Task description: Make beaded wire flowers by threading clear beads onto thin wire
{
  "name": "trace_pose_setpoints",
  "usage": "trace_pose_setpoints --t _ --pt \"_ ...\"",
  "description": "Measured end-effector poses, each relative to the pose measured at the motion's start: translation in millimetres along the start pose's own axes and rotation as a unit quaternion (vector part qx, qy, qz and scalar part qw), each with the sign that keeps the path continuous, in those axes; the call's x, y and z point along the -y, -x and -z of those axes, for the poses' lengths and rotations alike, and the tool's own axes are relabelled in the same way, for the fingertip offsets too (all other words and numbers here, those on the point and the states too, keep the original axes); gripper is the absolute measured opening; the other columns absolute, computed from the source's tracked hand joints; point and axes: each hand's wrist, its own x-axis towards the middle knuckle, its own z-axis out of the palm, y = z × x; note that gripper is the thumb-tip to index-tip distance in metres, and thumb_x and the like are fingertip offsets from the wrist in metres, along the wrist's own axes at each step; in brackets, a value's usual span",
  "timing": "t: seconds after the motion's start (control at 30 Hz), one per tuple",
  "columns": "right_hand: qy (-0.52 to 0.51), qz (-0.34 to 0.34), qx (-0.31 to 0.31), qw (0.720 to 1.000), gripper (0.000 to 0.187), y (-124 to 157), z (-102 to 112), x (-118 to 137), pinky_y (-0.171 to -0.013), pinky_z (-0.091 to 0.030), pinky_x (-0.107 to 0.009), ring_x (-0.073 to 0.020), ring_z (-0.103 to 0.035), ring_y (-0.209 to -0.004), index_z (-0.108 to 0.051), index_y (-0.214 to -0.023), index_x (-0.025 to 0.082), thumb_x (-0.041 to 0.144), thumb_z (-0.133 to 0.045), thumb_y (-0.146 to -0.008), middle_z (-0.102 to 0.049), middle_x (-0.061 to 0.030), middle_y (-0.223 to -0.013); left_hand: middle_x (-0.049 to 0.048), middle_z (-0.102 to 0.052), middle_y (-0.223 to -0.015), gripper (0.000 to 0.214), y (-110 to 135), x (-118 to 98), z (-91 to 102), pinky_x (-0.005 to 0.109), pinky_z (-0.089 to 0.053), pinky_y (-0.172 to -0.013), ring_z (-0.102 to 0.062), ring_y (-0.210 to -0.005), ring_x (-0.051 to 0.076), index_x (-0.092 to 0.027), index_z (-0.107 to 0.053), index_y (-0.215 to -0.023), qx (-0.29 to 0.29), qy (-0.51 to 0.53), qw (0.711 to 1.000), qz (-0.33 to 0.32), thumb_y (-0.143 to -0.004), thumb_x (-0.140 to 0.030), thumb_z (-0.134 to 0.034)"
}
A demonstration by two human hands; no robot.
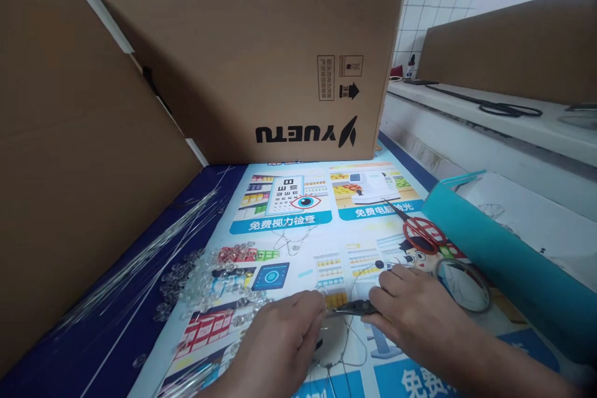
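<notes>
Pliers (353, 308), small and dark, sit low toward the near edge of the table (107, 348). Their handles are wrapped in the right hand (410, 314), which is closed round them, knuckles up. The nose points left, straight at the fingertips of the left hand (280, 339). That hand is curled shut too, pinching what looks like the thin wire spectacle frame (336, 348) just where the pliers' tip meets it. The rest of the frame rests on the printed optician's poster (298, 221), between and a little under the two wrists. Held so, I'd judge, one hand steadies the springy wire while the other bites it, and both lean on the table for support.

Everything else is ranged about within easy reach. A spread of clear nose pads (205, 280) lies left of the hands. Beyond it a sheaf of thin straight wires (140, 255) fans toward the left edge, at the foot of a leaning cardboard sheet (69, 168). Red-handled scissors (420, 230) lie just past the right hand. A loose wire-rimmed lens (466, 286) sits beside that hand, close against a teal tray (504, 255) at the right edge. A second bare frame (291, 239) lies nearer the middle of the poster. A big cardboard box (261, 68), its lettering upside down, stands along the far edge and, with the sheet, walls the work in on two sides. Black scissors (508, 110) lie on a white ledge off to the right.
</notes>
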Motion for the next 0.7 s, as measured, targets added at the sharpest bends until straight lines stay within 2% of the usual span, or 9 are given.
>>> trace_pose_setpoints --t 0.1,0.2,0.3,0.37,0.47,0.7 --pt "-0.022 -0.015 -0.014 1.0 0.014 -0.3 -2.4 -1.3 -0.064 -0.037 -0.034 -0.0248 -0.054 -0.079 -0.059 -0.082 0.021 0.035 -0.061 -0.083 -0.06 -0.0055 -0.082 0.0015 -0.061 -0.071 0.02 0.1 -0.7 2.6 0.025 -0.032 -0.056 -0.055 -0.063 0.016 -0.021 -0.053 -0.077 -0.017 0.031 0.999 0.016 -0.091 -0.028 -0.039" --pt "-0.076 -0.055 -0.035 0.995 0.015 -1.8 -8.1 -2.9 -0.066 -0.038 -0.033 -0.0238 -0.054 -0.081 -0.059 -0.083 0.02 0.035 -0.058 -0.085 -0.059 -0.0059 -0.086 -0.0012 -0.055 -0.064 0.022 -2.4 -1.6 3.2 0.022 -0.033 -0.052 -0.049 -0.055 0.013 -0.02 -0.05 -0.075 -0.039 0.147 0.985 0.085 -0.091 -0.032 -0.041" --pt "-0.139 -0.091 -0.044 0.985 0.015 -3.5 -13.5 -2.4 -0.067 -0.04 -0.033 -0.0227 -0.054 -0.084 -0.058 -0.085 0.021 0.035 -0.055 -0.086 -0.058 -0.0056 -0.089 -0.0029 -0.053 -0.064 0.024 -5.8 -3.6 0.4 0.02 -0.032 -0.047 -0.042 -0.046 0.009 -0.019 -0.049 -0.075 -0.048 0.313 0.937 0.151 -0.088 -0.039 -0.044" --pt "-0.167 -0.108 -0.047 0.979 0.016 -4.0 -15.7 -1.4 -0.068 -0.04 -0.033 -0.0223 -0.054 -0.084 -0.058 -0.086 0.021 0.036 -0.053 -0.087 -0.057 -0.0055 -0.091 -0.0033 -0.054 -0.065 0.026 -7.6 -5.7 -2.4 0.019 -0.031 -0.044 -0.04 -0.043 0.006 -0.019 -0.049 -0.074 -0.065 0.383 0.907 0.166 -0.086 -0.043 -0.048" --pt "-0.186 -0.123 -0.047 0.974 0.018 -4.0 -16.2 0.0 -0.068 -0.041 -0.033 -0.0225 -0.053 -0.084 -0.057 -0.087 0.021 0.038 -0.05 -0.088 -0.057 -0.0061 -0.092 -0.0035 -0.054 -0.064 0.028 -8.6 -8.2 -5.6 0.017 -0.03 -0.043 -0.038 -0.041 0.005 -0.018 -0.049 -0.073 -0.089 0.41 0.892 0.167 -0.084 -0.044 -0.051" --pt "-0.216 -0.139 -0.051 0.965 0.017 -5.1 -13.4 2.9 -0.071 -0.042 -0.034 -0.0228 -0.052 -0.087 -0.057 -0.088 0.022 0.038 -0.05 -0.088 -0.056 -0.0059 -0.094 -0.0032 -0.054 -0.065 0.028 -8.6 -9.7 -8.4 0.017 -0.033 -0.044 -0.04 -0.042 0.005 -0.017 -0.05 -0.071 -0.109 0.414 0.89 0.158 -0.083 -0.042 -0.052"
